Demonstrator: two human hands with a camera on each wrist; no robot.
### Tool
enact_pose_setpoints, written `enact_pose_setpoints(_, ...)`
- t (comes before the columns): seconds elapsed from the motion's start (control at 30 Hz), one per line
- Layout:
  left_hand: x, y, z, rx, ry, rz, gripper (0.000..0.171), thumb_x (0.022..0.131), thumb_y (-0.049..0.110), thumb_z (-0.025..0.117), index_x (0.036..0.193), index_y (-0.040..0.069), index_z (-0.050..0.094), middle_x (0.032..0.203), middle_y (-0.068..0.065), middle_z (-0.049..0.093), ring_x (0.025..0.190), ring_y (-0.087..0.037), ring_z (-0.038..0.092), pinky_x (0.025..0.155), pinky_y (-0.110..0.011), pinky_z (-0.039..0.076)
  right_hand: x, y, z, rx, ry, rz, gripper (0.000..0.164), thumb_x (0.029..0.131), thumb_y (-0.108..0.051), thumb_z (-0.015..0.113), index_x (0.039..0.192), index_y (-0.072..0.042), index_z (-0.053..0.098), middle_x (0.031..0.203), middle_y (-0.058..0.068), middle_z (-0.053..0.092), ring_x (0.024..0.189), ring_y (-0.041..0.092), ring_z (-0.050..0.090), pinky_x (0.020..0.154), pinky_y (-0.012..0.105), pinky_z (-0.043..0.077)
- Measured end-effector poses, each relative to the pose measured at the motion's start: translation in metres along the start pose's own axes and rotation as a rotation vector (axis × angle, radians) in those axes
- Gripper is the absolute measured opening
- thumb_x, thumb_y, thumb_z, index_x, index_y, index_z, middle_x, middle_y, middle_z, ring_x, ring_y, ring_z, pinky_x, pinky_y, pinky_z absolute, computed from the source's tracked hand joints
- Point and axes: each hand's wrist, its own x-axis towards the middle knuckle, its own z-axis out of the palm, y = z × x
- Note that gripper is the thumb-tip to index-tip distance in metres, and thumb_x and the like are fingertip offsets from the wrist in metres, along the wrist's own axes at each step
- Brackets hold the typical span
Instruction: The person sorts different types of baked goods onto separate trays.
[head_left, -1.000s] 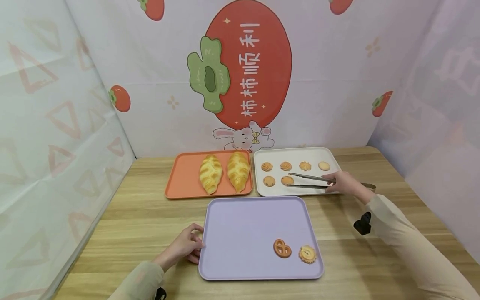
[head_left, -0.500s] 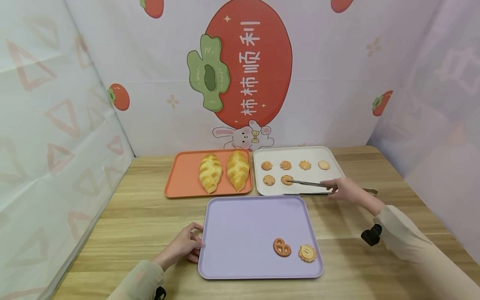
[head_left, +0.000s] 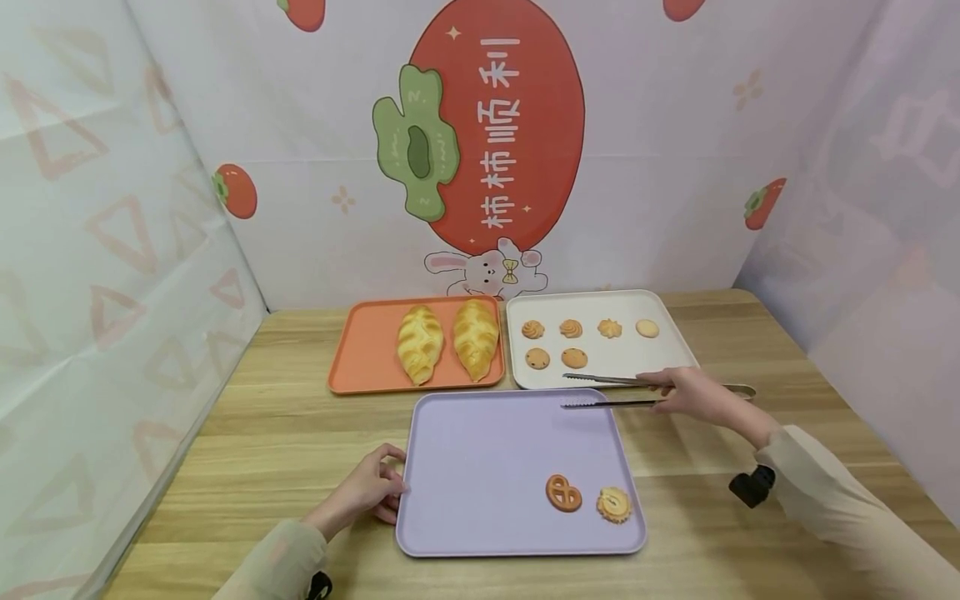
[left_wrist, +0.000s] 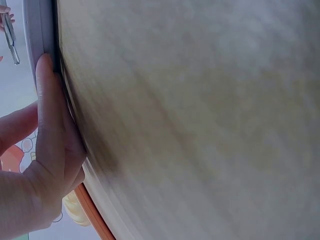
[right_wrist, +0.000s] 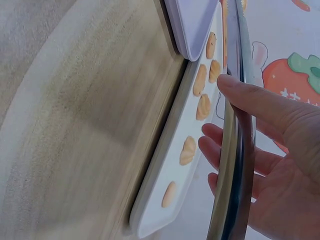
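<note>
My right hand [head_left: 697, 396] holds a pair of metal tongs [head_left: 611, 380], the thumb on one arm and fingers on the other in the right wrist view. The tongs are spread with nothing between their tips. One tip overlaps the front of the white tray [head_left: 660, 367], the other the back right of the lilac tray [head_left: 480, 433]. On the lilac tray lie a pretzel-shaped biscuit [head_left: 563, 493] and a round ruffled cookie [head_left: 614, 505]. Against that tray's left edge rests my left hand [head_left: 367, 483]; its fingers [left_wrist: 50, 115] touch the rim in the left wrist view.
Several cookies, among them a chocolate-chip cookie [head_left: 574, 358], sit in two rows on the white tray. Beside it an orange tray [head_left: 367, 350] carries two bread loaves [head_left: 420, 343]. Everything stands on a wooden table [head_left: 270, 433], with a printed cloth [head_left: 300, 233] behind.
My right hand has brought the spread tongs toward me, from over the white tray's front cookies to the border with the lilac tray. The cookies and my left hand have stayed put.
</note>
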Motion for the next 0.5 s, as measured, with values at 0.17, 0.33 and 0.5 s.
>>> enact_pose_setpoints(0.17,0.000,0.001,0.001,-0.002,-0.005,0.000,0.040,0.075,-0.009,0.050,0.111,-0.006,0.034,0.070,-0.006,0.049,0.050,-0.015,0.052,0.044,-0.036,0.052,-0.005,-0.004,0.004,-0.015,-0.011,-0.017,0.048,0.073,-0.008,0.068,0.116,0.008,0.052,0.094,0.017,0.061,0.083,0.028,0.057,0.062,0.026,0.049)
enact_pose_setpoints(0.33,0.000,0.000,0.000,-0.001,-0.009,0.009,0.040,0.075,-0.010,0.050,0.111,-0.006,0.033,0.070,-0.006,0.049,0.050,-0.015,0.053,0.044,-0.036,0.052,-0.009,-0.008,0.007,-0.031,-0.026,-0.038,0.047,0.073,-0.009,0.068,0.115,0.006,0.054,0.092,0.014,0.061,0.083,0.027,0.057,0.062,0.027,0.049)
enact_pose_setpoints(0.5,0.000,0.000,0.000,0.004,0.003,0.002,0.040,0.075,-0.009,0.050,0.111,-0.006,0.034,0.070,-0.006,0.050,0.051,-0.015,0.053,0.045,-0.036,0.053,-0.013,-0.013,0.009,-0.029,-0.041,-0.048,0.046,0.072,-0.010,0.069,0.114,0.005,0.055,0.094,0.014,0.061,0.084,0.028,0.057,0.064,0.031,0.049)
